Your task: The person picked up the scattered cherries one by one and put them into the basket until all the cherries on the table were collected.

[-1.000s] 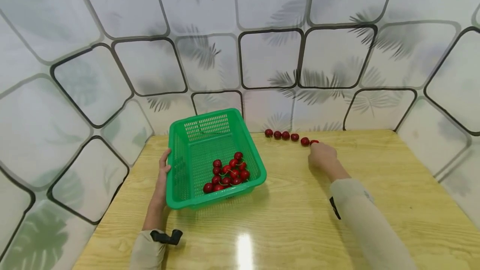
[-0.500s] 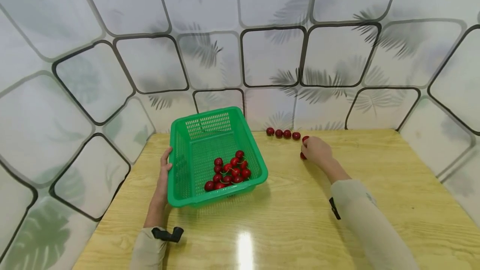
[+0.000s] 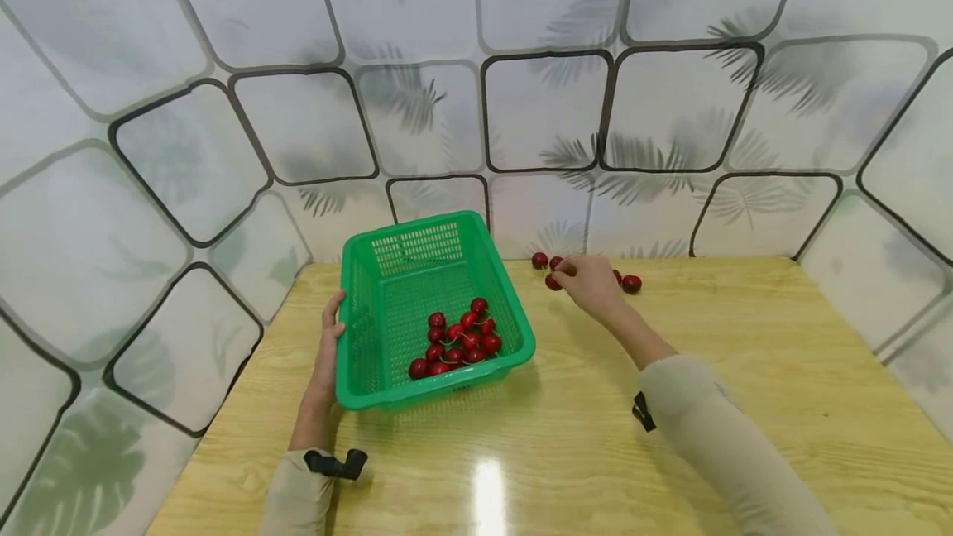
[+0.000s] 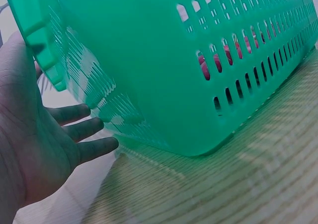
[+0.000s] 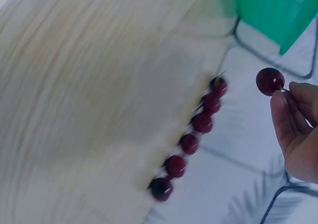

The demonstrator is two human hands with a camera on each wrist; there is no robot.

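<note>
A green slotted basket (image 3: 356, 391) stands on the wooden table (image 3: 581, 453) and holds several red cherries (image 3: 457, 342). My left hand (image 3: 332, 325) rests flat against its left wall, fingers straight (image 4: 84, 129) along the green plastic (image 4: 198, 60). My right hand (image 3: 567, 273) hovers over a row of cherries (image 3: 539, 260) by the back wall, hiding the row's middle. It pinches one cherry (image 3: 553, 282) by the stem. The right wrist view shows that cherry (image 5: 270, 81) dangling from my fingertips (image 5: 284, 96) above the row (image 5: 191, 134).
Patterned wall panels (image 3: 543, 114) enclose the table at the back and both sides. The row's right end cherry (image 3: 631, 283) lies close to the back wall. Bare wood stretches in front of the basket and to the right (image 3: 782, 354).
My right hand has moved left from the row's right end toward the basket, carrying a cherry. The left hand and the basket stay as they were.
</note>
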